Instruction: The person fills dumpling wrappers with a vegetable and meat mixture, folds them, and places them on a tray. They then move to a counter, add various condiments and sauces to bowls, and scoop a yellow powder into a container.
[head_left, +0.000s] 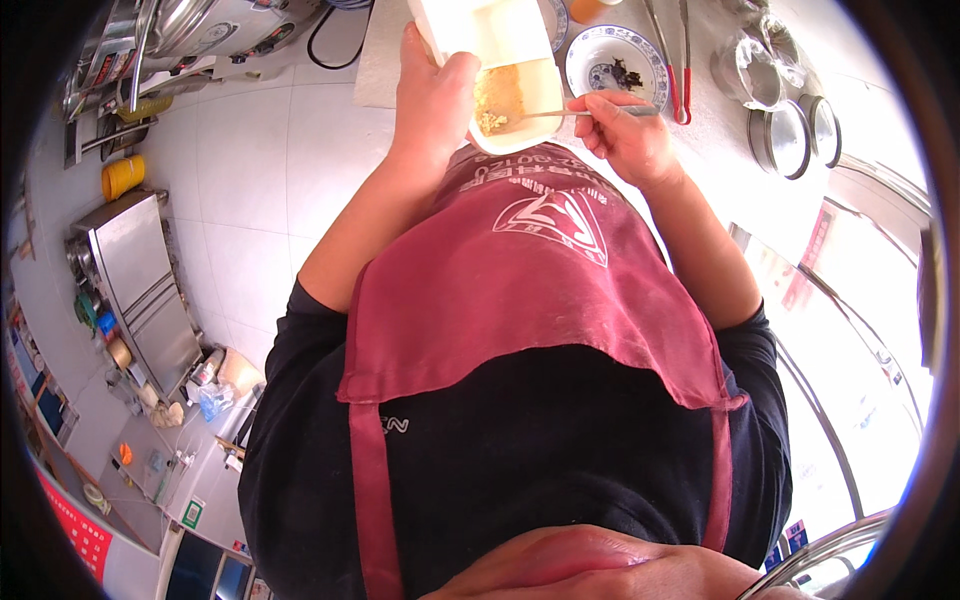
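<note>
My left hand grips the left side of a white box, tilted towards me above the counter's near edge. Yellow crumbly food lies in the lower part of the box, some of it clumped near the corner. Between the thumb and fingers of my right hand is a thin metal utensil with a grey handle. Its far end reaches into the box beside the food, and I cannot tell whether it is a spoon. The box's upper part is washed out by glare.
A blue-and-white plate with dark shreds sits right of the box. Red-handled tongs lie beside it on the counter. Farther right are clear jars and round lids. A steel cabinet stands across the floor.
</note>
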